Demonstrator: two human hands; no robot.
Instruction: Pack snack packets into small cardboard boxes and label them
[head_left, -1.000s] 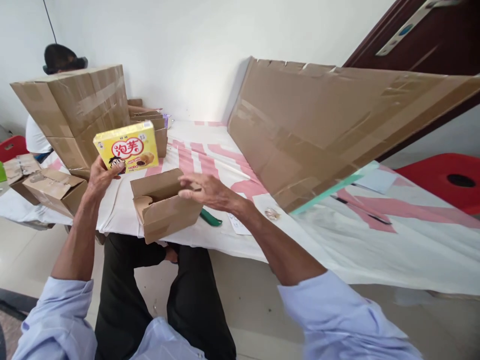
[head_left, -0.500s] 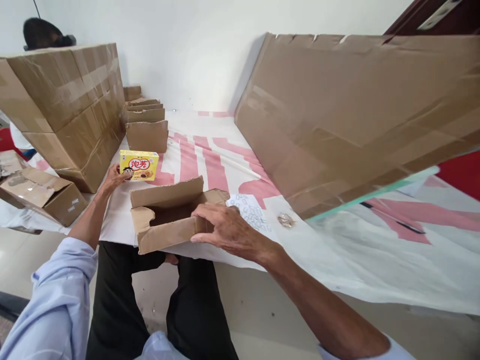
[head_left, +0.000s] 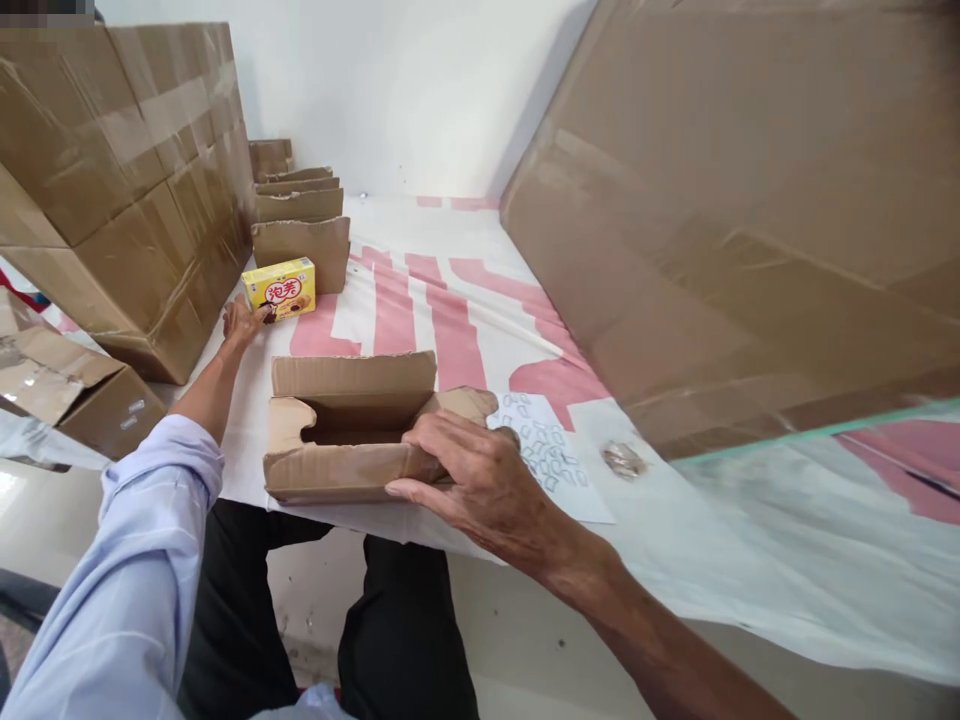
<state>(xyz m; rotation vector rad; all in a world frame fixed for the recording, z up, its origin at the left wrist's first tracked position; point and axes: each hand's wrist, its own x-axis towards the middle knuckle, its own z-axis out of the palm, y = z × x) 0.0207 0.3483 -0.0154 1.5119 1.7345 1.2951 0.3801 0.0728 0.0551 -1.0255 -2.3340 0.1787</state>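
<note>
A small yellow box [head_left: 286, 287] with red lettering is gripped at its lower left corner by my left hand [head_left: 241, 322], in front of the standing cardboard pieces. Near the table's front edge lies an open brown cardboard box [head_left: 337, 470], its flaps spread and its inside dark. My right hand [head_left: 469, 465] grips this box at its right end, thumb on the front wall and fingers over the edge. A white paper [head_left: 559, 462] with small drawn shapes lies partly behind my right hand.
Stacked taped cartons [head_left: 157, 200] stand at the left, with a smaller carton [head_left: 82, 390] beside them. Upright cardboard pieces [head_left: 304, 250] stand behind the yellow box. A large cardboard panel [head_left: 735, 220] leans at the right. A small clear-wrapped item [head_left: 624, 459] lies right of the paper.
My left hand has carried the yellow box farther back, close to the standing cardboard, and the box is now tilted. The open box sits straighter, still held by my right hand. The view has shifted.
</note>
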